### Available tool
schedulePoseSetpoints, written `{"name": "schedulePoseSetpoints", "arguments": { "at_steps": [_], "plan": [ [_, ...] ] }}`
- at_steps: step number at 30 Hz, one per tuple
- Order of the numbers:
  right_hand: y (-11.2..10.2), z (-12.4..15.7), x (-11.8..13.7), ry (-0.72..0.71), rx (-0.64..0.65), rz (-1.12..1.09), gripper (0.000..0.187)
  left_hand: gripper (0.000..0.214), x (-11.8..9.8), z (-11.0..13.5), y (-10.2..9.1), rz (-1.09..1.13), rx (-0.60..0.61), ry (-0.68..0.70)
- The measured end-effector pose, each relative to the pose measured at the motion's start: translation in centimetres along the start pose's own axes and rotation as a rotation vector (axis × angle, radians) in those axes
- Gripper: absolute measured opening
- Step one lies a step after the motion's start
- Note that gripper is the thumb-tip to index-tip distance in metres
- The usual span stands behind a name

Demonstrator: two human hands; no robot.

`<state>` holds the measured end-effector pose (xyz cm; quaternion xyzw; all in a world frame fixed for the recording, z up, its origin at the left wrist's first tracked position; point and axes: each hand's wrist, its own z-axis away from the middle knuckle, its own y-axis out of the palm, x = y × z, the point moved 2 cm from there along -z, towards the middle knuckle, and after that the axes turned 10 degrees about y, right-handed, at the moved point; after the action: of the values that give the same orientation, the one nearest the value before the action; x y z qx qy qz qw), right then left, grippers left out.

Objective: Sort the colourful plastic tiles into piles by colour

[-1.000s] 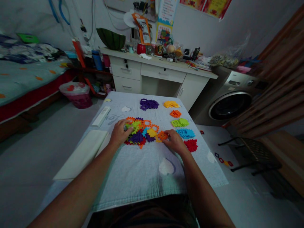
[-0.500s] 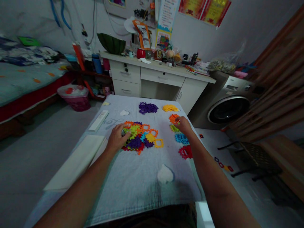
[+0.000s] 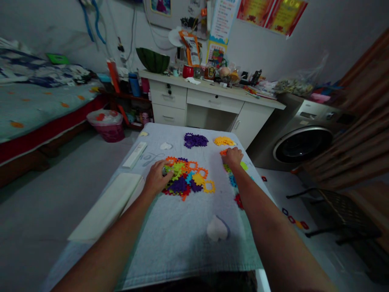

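Note:
A mixed pile of plastic gear-shaped pieces (image 3: 179, 183) in several colours lies on the cloth-covered table. My left hand (image 3: 156, 177) rests at its left edge, thumb and fingers apart around yellow-green pieces (image 3: 175, 170). On the right, my right hand (image 3: 233, 157) is curled over the orange gear pieces (image 3: 223, 152); its fingertips are hidden, and I cannot see what they hold. Below it, partly covered by hand and forearm, are yellow-green, blue (image 3: 233, 181) and red gear pieces (image 3: 238, 201). Purple gear pieces (image 3: 196, 140) and yellow gear pieces (image 3: 224, 141) lie in separate heaps farther back.
A long white box (image 3: 134, 155) and a folded pale cloth (image 3: 106, 209) lie along the table's left side. Behind stands a white desk (image 3: 212, 99) with a washing machine (image 3: 298, 134) to its right. Several pieces (image 3: 291, 219) lie on the floor beside a stool (image 3: 337, 207).
My right hand now covers more of the orange pieces, its fingers more curled. My left hand stays at the mixed pile. The whole view has shifted slightly, moving things rightward.

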<state>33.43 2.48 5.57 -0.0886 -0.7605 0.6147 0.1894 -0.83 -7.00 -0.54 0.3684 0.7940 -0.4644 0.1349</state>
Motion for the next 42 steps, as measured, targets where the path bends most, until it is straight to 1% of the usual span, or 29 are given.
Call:
{"name": "schedulePoseSetpoints", "arguments": {
  "at_steps": [2,4,5,7,9,10,12,14,15,19,20,22,24,25,27,28,29,32,35,38,42],
  "plan": [
    [-0.4,0.8,0.5,-0.011,-0.028,-0.058,0.031,0.033,0.0,0.0,0.0,0.003,0.004,-0.006],
    [-1.0,2.1,1.3,-0.099,0.014,-0.120,0.027,0.033,0.0,0.0,-0.1,0.007,0.008,-0.009],
    [-1.3,3.1,1.8,-0.182,0.075,-0.152,0.025,0.033,0.0,0.0,-0.1,0.008,0.008,-0.011],
    [-1.9,5.5,3.0,-0.400,0.239,-0.208,0.024,0.034,0.0,0.0,-0.1,0.010,0.006,-0.012],
    [-2.3,8.4,3.9,-0.600,0.367,-0.236,0.029,0.034,0.0,0.0,-0.2,0.013,0.005,-0.008],
    [-2.4,9.7,4.2,-0.670,0.408,-0.237,0.033,0.034,0.0,0.0,-0.2,0.014,0.004,-0.006],
    [-2.2,11.8,4.6,-0.736,0.452,-0.220,0.043,0.034,-0.1,0.0,-0.3,0.015,0.002,-0.005],
    [-1.9,12.9,4.7,-0.726,0.464,-0.209,0.043,0.034,-0.2,0.0,-0.4,0.017,0.001,-0.010],
    [-1.7,13.1,4.7,-0.705,0.463,-0.217,0.039,0.035,-0.2,0.0,-0.4,0.018,0.002,-0.012],
    [-1.6,12.9,4.5,-0.643,0.475,-0.297,0.010,0.034,-0.1,0.1,-0.5,0.026,0.002,-0.021],
    [-1.8,12.8,4.4,-0.635,0.479,-0.316,0.008,0.034,-0.1,0.1,-0.5,0.028,0.001,-0.024],
    [-2.1,12.7,4.3,-0.629,0.482,-0.347,0.012,0.034,-0.1,0.1,-0.4,0.030,-0.004,-0.025],
    [-2.2,12.7,4.1,-0.644,0.473,-0.367,0.008,0.035,0.0,0.1,-0.3,0.030,-0.008,-0.024],
    [-2.1,12.8,4.1,-0.657,0.462,-0.366,0.010,0.035,0.0,0.1,-0.3,0.028,-0.009,-0.025],
    [-1.6,12.8,3.9,-0.675,0.440,-0.346,0.025,0.034,0.1,0.1,-0.2,0.025,-0.009,-0.028],
    [-1.3,12.8,3.9,-0.674,0.433,-0.330,0.029,0.034,0.1,0.1,-0.2,0.023,-0.010,-0.030],
    [-1.0,12.8,3.8,-0.668,0.429,-0.316,0.028,0.034,0.1,0.1,-0.2,0.022,-0.010,-0.031],
    [-0.2,12.6,3.8,-0.652,0.432,-0.303,0.019,0.035,0.1,0.1,-0.2,0.012,-0.003,-0.035],
    [0.0,12.5,3.9,-0.665,0.422,-0.313,0.012,0.037,0.0,0.0,-0.2,-0.008,0.014,-0.042],
    [-0.5,12.5,4.0,-0.677,0.404,-0.360,0.008,0.038,-0.2,-0.1,-0.3,-0.020,0.025,-0.038],
    [-1.6,11.4,3.6,-0.610,0.321,-0.452,0.006,0.042,-0.5,-0.2,-0.3,-0.010,0.049,-0.009]
  ]
}}
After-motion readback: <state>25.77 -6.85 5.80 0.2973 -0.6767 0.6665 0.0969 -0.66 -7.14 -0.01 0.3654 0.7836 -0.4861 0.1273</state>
